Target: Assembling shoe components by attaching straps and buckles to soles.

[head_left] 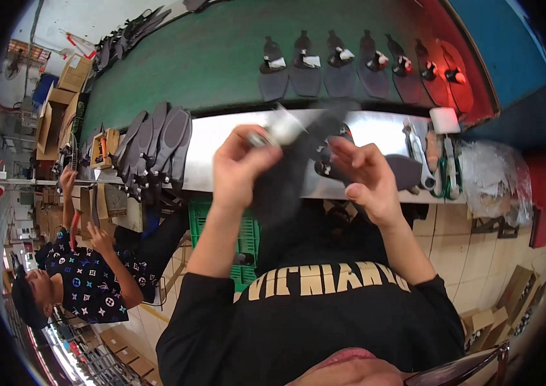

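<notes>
My left hand is closed, thumb and fingers pinching a small white piece that is smeared by motion; its kind cannot be told. Right beside it a dark shoe sole is blurred, tilted between my hands above the metal ledge; whether the white piece is fixed to it is unclear. My right hand has its fingers spread, close to the sole's right side, with nothing seen in it. Behind the right hand, another dark sole lies on the ledge, partly hidden.
A metal ledge borders a green conveyor belt carrying a row of strapped soles, red-lit at right. Soles pile up at left. Hand tools and a plastic bag sit right. A co-worker works at left.
</notes>
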### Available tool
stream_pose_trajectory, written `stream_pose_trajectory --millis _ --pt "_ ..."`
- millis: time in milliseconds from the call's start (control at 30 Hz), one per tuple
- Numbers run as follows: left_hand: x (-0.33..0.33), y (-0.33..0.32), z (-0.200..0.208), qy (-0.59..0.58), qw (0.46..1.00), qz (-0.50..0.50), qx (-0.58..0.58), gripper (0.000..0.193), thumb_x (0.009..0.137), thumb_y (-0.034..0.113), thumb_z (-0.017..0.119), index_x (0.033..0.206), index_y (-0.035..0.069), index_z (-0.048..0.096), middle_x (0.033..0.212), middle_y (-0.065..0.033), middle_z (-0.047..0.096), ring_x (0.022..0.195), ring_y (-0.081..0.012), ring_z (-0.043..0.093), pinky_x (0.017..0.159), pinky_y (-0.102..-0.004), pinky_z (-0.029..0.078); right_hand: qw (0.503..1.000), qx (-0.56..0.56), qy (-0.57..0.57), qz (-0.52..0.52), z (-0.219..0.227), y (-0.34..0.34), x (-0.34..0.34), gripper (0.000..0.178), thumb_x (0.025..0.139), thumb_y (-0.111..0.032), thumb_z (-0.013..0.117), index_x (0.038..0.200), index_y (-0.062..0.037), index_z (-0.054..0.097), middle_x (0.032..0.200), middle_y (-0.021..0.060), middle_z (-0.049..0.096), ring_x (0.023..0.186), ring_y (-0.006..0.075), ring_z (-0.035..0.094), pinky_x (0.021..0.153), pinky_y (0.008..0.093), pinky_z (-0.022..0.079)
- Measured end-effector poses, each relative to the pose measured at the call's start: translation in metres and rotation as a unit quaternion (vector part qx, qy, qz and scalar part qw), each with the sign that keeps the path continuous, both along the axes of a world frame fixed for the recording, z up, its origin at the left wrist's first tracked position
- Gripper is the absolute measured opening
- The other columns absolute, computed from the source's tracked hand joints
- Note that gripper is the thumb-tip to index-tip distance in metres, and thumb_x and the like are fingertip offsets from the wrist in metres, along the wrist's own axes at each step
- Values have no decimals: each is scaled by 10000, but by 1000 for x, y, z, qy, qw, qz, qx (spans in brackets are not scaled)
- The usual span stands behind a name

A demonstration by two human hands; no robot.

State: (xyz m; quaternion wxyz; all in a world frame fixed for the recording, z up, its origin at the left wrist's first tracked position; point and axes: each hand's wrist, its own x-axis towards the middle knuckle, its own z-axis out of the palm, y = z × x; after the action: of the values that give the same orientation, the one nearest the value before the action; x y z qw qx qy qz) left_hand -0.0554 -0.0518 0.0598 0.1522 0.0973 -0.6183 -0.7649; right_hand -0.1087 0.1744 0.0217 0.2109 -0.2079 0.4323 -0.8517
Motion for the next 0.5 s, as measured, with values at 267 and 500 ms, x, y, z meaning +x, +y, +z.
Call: stream_pose_trajectory --millis 267,500 --pt "43 42 -31 -7 972 -110 209 263 782 -105 673 1022 4 668 1285 -201 598 1061 -194 632 927 -320 500 989 -140 -13 -49 9 2 8 175 871 -67 582 928 -80 416 1062 156 578 1035 259 603 1043 462 399" --pt "52 41 -50 -39 982 -94 161 299 817 -87 649 1105 -7 659 1227 -150 635 967 -151 655 767 -282 596 992 112 -54 -7 -5 36 9 179 918 -130 583 985 -94 420 916 68 537 793 128 533 713 250 431"
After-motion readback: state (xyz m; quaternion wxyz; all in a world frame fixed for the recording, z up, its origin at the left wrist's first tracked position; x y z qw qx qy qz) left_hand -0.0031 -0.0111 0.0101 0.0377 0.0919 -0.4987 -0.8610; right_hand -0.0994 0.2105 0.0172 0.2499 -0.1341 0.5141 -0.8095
